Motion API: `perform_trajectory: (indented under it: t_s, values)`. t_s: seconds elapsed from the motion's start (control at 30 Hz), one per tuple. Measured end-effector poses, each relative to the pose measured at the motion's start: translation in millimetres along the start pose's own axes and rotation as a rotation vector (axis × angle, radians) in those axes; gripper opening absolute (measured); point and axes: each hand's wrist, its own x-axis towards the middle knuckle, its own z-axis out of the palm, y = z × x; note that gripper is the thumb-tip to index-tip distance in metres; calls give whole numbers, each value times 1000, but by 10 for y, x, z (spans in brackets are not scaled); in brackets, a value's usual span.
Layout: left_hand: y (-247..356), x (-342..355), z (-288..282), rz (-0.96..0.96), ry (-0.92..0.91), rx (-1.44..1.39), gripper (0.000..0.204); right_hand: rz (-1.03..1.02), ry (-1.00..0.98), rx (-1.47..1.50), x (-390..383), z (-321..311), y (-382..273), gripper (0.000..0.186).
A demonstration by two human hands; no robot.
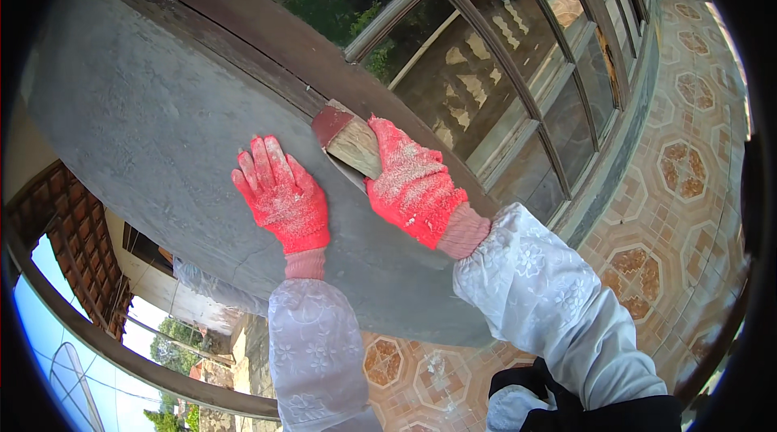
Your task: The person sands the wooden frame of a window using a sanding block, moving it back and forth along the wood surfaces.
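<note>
Both our hands work: left grip (283,193) lies open, flat on the grey wall (146,124); right grip (413,181) closes round a brush (348,140).

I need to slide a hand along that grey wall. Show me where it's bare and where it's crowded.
The grey wall is bare left of and above the left hand, out to its curved edge, and below both hands down to the sleeves. It is crowded by the window frame, where the right hand holds a sanding block.
</note>
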Motion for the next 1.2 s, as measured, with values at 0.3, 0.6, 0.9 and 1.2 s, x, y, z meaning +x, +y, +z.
perform_trajectory:
  t_s: [0.3,0.6,0.9,1.2]
  values:
    - [-43,34,-64,3,-11,31,38,402,-383,-113,-963,-220,789,75]
    - [-36,15,-64,2,-30,30,38,50,-93,23,-216,-90,110,64]
    - [11,19,-31,-6,-8,20,37,141,-218,-77,-227,-271,136,62]
    - [-22,3,-83,-2,8,5,38,236,-313,-51,-732,-249,649,71]
